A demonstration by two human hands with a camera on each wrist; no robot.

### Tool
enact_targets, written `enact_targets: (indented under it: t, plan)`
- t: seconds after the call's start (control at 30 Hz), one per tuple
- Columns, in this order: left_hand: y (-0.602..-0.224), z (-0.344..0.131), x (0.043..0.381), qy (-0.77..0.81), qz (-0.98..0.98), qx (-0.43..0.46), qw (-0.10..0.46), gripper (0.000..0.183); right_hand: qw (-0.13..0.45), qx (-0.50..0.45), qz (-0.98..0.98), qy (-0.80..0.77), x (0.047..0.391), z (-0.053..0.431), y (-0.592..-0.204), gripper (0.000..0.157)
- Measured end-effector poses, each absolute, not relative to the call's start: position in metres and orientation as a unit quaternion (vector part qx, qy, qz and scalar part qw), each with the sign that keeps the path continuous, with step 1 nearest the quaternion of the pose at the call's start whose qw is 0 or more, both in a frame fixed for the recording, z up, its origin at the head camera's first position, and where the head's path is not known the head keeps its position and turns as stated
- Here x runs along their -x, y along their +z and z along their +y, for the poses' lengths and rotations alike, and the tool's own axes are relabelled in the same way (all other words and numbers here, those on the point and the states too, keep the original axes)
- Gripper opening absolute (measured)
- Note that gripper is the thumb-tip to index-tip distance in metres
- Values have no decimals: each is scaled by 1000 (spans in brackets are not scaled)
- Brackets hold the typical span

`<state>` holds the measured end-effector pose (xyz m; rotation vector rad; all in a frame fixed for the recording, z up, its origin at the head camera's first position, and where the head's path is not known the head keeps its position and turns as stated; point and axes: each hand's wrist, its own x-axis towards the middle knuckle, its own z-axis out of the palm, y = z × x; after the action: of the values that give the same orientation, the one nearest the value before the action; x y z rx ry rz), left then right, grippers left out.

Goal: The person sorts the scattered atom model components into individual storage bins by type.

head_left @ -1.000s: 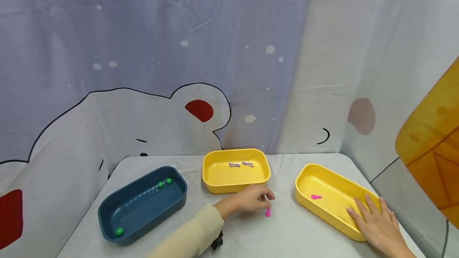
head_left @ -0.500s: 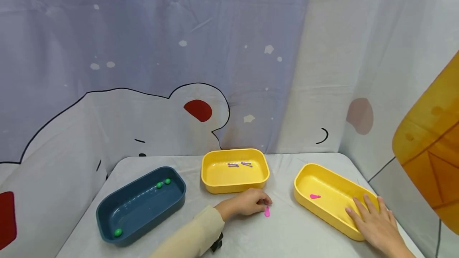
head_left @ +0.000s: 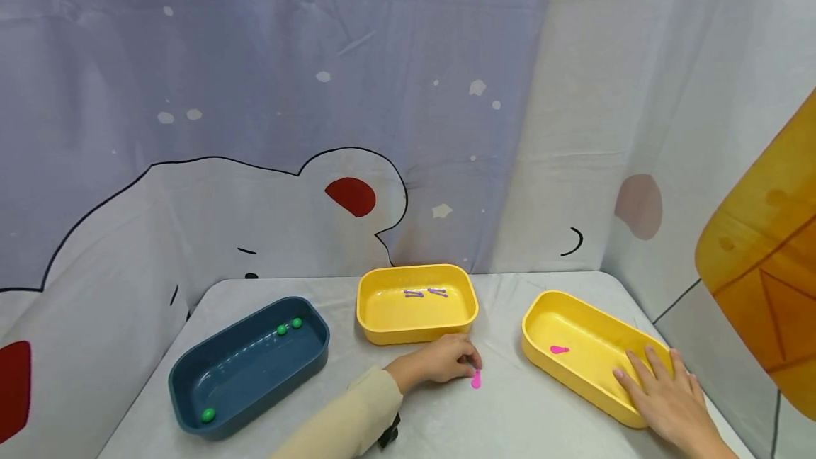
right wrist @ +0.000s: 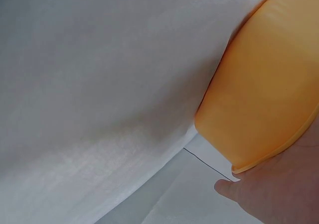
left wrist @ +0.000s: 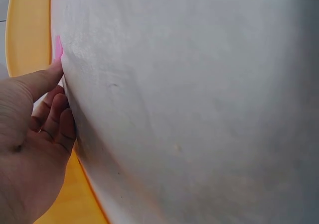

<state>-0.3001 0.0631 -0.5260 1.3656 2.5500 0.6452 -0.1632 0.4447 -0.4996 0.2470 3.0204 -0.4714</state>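
My left hand [head_left: 440,360] is low over the white table, thumb and fingertips pinching the narrow end of a small pink drop-shaped piece [head_left: 476,380]. In the left wrist view the same pink piece [left wrist: 58,48] sticks out past the thumb tip, while the other fingers curl loosely. At the right, my right hand [head_left: 672,399] rests with spread, fairly straight fingers over the near end of a long yellow tray [head_left: 583,382]. Another pink piece [head_left: 559,350] lies inside that tray. The right wrist view shows the tray's outer wall [right wrist: 264,79] beside the hand.
Behind my left hand stands a smaller yellow tray [head_left: 417,335] with purple bone-like sticks [head_left: 414,294]. A dark blue tray [head_left: 255,374] at the left holds green balls [head_left: 207,415]. Printed curtains [head_left: 357,55] close off the back and sides.
One second ago my left fingers were spread above the pink piece; they have come down and together on its narrow end. My right hand stays on the tray.
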Motion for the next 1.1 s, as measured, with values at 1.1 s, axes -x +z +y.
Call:
enact_targets:
  t: [1.1]
  plan:
    - [-525, 65, 299, 208, 844, -483, 105, 4, 26, -66, 986, -154, 162, 447, -502, 89]
